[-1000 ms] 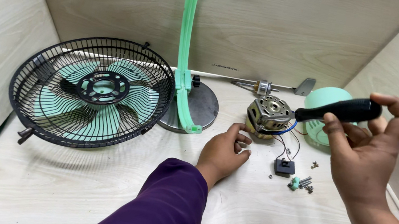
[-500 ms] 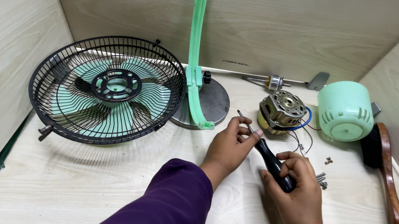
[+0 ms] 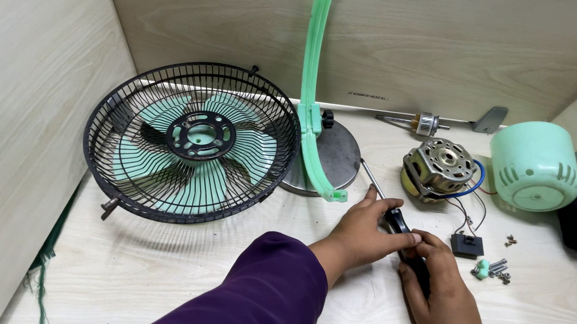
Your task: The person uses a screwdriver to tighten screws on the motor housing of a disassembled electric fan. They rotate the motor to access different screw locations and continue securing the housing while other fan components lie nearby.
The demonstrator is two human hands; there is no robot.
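Left of the motor sits the black fan cage with its green blades, then the round metal base. Both hands are just in front of the motor on the worktop: left hand fingers pinched on the screwdriver shaft, right hand wrapped around its handle. Looks like lining up the tip; a steady aim matters now. Loose screws lie right of the hands.

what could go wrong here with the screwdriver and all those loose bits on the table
The black-handled screwdriver, held by both the left hand and right hand, points its tip toward the green plastic stand; a slip might gouge it. The small loose screws beside the right hand could be swept away.
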